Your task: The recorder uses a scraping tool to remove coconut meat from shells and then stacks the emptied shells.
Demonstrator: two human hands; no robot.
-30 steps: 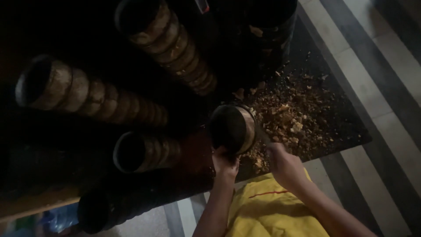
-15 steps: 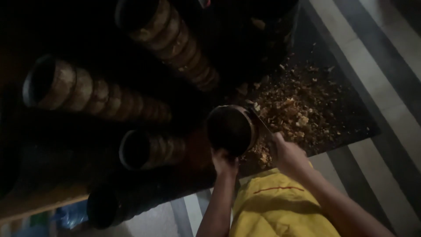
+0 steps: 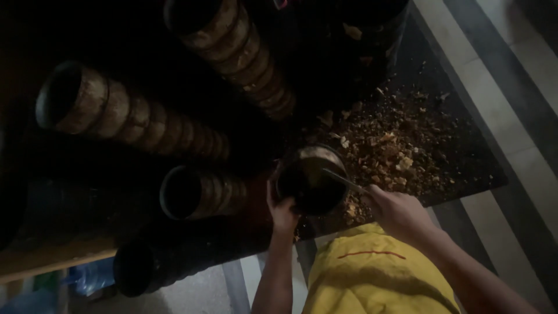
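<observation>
A dark round cup (image 3: 311, 180), one of many of its kind, sits tilted at the near edge of a dim worktable (image 3: 75, 256), its open mouth turned up toward my camera. My left hand (image 3: 283, 210) cups its near side, fingers wrapped against the wall to hold it steady. My right hand (image 3: 401, 212) is closed around the handle of a thin metal tool (image 3: 344, 180), whose tip reaches across the rim into the hollow. Just beyond the cup, a heap of pale brown scrapings (image 3: 401, 151) spreads over a black mat (image 3: 465, 168). Farther back, long stacks of nested cups (image 3: 139, 119) lie on their sides in deep shadow, and a yellow cloth (image 3: 372, 273) covers my lap below. As I judge it, scraping cleanly here calls for a firm left-hand brace, with the tool kept flat to the inner wall and drawn outward toward the heap; the light is too poor to tell how much residue remains inside.
</observation>
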